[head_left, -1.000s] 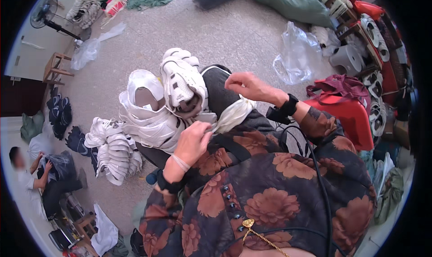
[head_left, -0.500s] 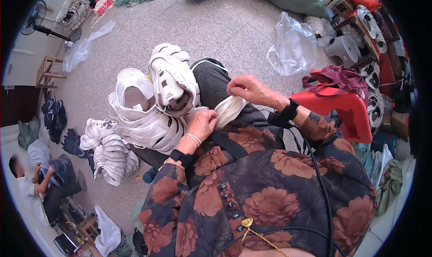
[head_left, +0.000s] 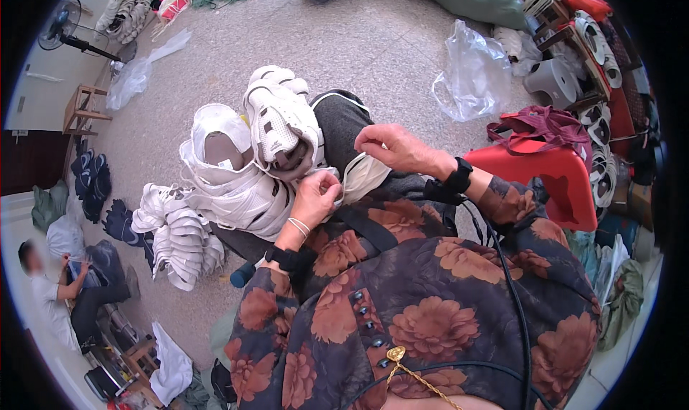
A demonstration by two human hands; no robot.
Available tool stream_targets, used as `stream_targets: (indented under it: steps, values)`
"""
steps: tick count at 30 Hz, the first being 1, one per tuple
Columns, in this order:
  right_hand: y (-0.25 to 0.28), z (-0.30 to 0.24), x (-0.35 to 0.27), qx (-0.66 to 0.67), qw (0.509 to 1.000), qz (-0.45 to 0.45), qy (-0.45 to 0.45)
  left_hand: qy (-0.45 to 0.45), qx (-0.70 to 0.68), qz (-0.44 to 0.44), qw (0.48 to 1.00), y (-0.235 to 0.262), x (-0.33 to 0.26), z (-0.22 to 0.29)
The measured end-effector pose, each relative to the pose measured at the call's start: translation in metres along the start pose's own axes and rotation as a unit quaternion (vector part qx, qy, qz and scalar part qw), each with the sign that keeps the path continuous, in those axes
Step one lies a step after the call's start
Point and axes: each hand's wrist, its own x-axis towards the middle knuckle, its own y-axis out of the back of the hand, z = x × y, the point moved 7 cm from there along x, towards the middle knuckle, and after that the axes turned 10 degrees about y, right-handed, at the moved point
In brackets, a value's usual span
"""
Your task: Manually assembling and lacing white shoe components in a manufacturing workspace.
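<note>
Across my lap lies a white shoe upper (head_left: 281,126) with perforated panels and a grey-brown lining. Just behind its heel end my left hand (head_left: 314,200) is closed in a pinch; what its fingertips hold, if anything, is hidden. A bundle of cream-white laces (head_left: 364,174) rests on my thigh between the hands. Above that bundle my right hand (head_left: 395,148) is also pinched, with no clear sight of anything between its fingers. Left of the upper, more white uppers (head_left: 219,141) are stacked, and a nested row of white uppers (head_left: 183,241) hangs beside them.
At my right stands a red plastic stool (head_left: 535,176) with a maroon strap bag (head_left: 542,128) on it. A clear plastic bag (head_left: 474,72) lies on the floor ahead. Dark shoe uppers (head_left: 90,184) lie far left, near a seated person (head_left: 61,288). A fan (head_left: 68,29) stands beyond.
My right hand has shifted slightly left, over the laces. The left hand has turned a little, its fingertips drawing slightly left. The whole view has swung slightly.
</note>
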Motion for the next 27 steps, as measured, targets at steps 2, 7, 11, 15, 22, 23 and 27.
stream_targets:
  steps: [2, 7, 11, 15, 22, 23, 27]
  values:
    - [-0.003, -0.001, 0.001, -0.014, 1.0, 0.0, 0.016, -0.009, -0.018, 0.044, 0.999, 0.008, -0.004, 0.0]
    - [0.003, 0.012, -0.011, -0.007, 1.0, 0.018, 0.008, -0.104, 0.312, 0.051, 0.943, -0.005, -0.016, 0.008]
    - [-0.004, -0.002, -0.005, -0.015, 1.0, 0.0, 0.021, -0.142, 0.461, 0.087, 0.872, -0.012, -0.017, -0.005]
    - [-0.006, -0.008, -0.003, -0.026, 0.999, -0.018, 0.031, -0.136, 0.51, 0.064, 0.847, -0.018, -0.01, -0.015]
    - [-0.043, -0.043, 0.004, 0.034, 0.977, -0.061, 0.202, -0.217, 0.334, 0.125, 0.909, 0.009, -0.052, 0.05]
    - [-0.051, -0.048, 0.004, 0.049, 0.97, -0.08, 0.223, -0.22, 0.336, 0.129, 0.907, 0.012, -0.06, 0.061]
    - [-0.065, -0.04, 0.0, 0.187, 0.948, -0.258, 0.006, -0.212, 0.267, 0.102, 0.935, 0.042, -0.087, 0.07]
